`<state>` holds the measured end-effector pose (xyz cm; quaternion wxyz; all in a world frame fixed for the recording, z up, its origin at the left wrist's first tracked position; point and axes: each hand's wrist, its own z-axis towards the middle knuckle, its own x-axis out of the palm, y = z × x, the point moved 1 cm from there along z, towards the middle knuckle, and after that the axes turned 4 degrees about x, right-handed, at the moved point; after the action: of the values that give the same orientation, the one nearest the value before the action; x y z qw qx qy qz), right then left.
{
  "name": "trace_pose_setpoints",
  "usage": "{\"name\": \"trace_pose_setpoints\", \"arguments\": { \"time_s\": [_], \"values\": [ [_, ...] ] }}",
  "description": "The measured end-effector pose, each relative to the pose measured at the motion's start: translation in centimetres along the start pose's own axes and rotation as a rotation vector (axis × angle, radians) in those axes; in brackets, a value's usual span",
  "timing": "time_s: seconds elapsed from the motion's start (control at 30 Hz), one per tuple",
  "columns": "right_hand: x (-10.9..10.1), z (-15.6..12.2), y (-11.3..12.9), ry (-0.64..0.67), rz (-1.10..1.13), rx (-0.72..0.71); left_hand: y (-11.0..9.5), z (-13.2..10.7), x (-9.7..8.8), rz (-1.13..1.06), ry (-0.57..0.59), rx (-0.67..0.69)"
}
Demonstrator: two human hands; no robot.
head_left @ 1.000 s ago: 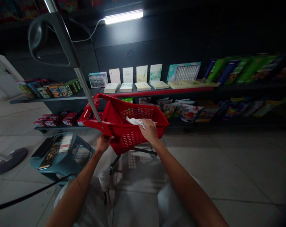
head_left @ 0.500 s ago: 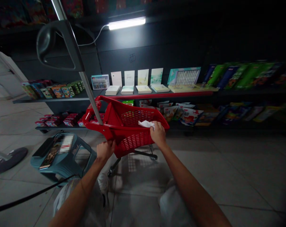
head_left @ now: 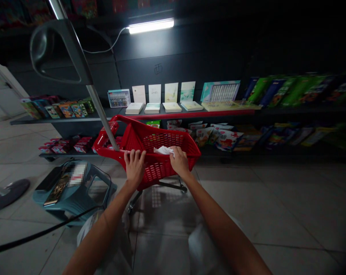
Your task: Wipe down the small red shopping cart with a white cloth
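A small red plastic shopping cart [head_left: 157,172] with perforated walls stands on the floor in front of me. My left hand [head_left: 135,166] is at its near top rim, fingers hooked over the edge and a little apart. Further right along the same rim is my right hand [head_left: 179,159], closed on a crumpled white cloth [head_left: 164,150] that lies against the edge. I cannot tell whether it is fabric or paper. A metal pole [head_left: 102,116] with a dark grey loop handle [head_left: 75,57] rises at the cart's left end, by the red push handle.
Behind the cart, a dark shelf [head_left: 95,118] carries books [head_left: 171,93], small boxes and green bags. Snack bags [head_left: 228,139] sit on the lower shelf. To the left, a blue-green stool [head_left: 75,196] bears flat items, and a black cable [head_left: 44,236] crosses the floor area near a round base [head_left: 11,194].
My left hand has moved up from the cart's side near the handle onto the top rim. My right hand has slid left along the rim with the white cloth.
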<state>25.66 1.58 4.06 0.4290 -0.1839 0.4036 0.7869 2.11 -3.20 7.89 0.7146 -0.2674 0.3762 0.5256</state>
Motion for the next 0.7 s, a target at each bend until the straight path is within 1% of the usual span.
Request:
{"name": "trace_pose_setpoints", "arguments": {
  "time_s": [0.1, 0.27, 0.4, 0.5, 0.57, 0.7],
  "values": [
    [-0.5, 0.4, -0.1, -0.019, 0.067, 0.007, 0.6, 1.0, -0.3, -0.015, 0.043, 0.023],
    [-1.8, 1.5, -1.8, -0.142, 0.098, 0.107, 1.0, 3.0, -0.7, -0.001, 0.062, 0.052],
    [-2.0, 2.0, -3.2, -0.106, 0.078, 0.152, 1.1, 4.7, -0.6, -0.023, 0.078, 0.070],
    [-1.7, 1.9, -3.4, -0.067, 0.052, 0.168, 1.5, 5.9, -0.4, -0.059, 0.122, 0.047],
    [-1.4, 1.8, -3.4, -0.053, 0.043, 0.180, 1.7, 6.8, -0.4, -0.018, 0.200, 0.046],
    [-1.1, 1.6, -3.0, -0.036, 0.038, 0.198, 1.9, 8.9, -0.8, 0.133, 0.448, 0.051]
  ]
}}
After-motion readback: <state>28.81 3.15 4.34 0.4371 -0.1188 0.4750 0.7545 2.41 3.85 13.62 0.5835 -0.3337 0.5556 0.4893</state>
